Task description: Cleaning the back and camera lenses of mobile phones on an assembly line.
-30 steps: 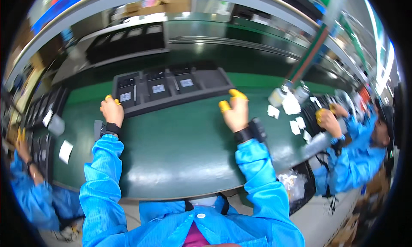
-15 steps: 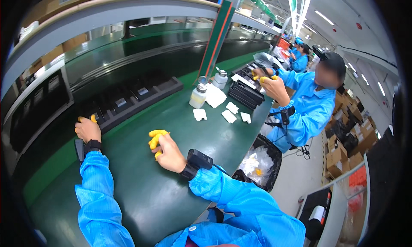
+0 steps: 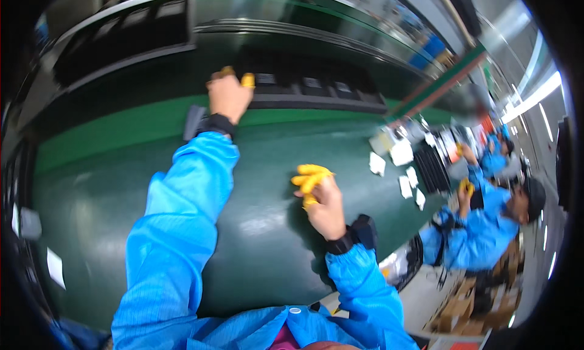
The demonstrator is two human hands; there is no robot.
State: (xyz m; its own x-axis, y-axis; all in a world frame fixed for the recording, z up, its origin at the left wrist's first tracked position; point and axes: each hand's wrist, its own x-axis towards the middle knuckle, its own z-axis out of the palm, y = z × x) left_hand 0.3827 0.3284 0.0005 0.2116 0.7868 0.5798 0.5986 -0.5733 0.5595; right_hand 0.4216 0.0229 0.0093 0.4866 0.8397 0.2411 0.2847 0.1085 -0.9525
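Observation:
My left hand (image 3: pixel 230 99) reaches over the far side of the green table (image 3: pixel 261 222), with yellow covers on its fingertips. Its thumb and fingers are closed at the left end of a long black tray (image 3: pixel 316 100), though the hold is partly hidden and blurred. Several dark pieces with small pale labels lie in that tray. My right hand (image 3: pixel 322 198) hovers above the middle of the table, fingers half curled in yellow covers. A gap parts its thumb from the fingers, and nothing shows between them.
Another black tray (image 3: pixel 131 31) stands at the far left. White pads (image 3: pixel 377 164), a bottle (image 3: pixel 382 141) and stacked black trays (image 3: pixel 433 167) sit on the right. Beyond them a person in blue (image 3: pixel 486 228) works. A slanted green post (image 3: pixel 435 85) rises at the back right.
The view has swung left, so the table's left end now shows. My left hand stays at the black tray's end. My right hand remains half curled over the table.

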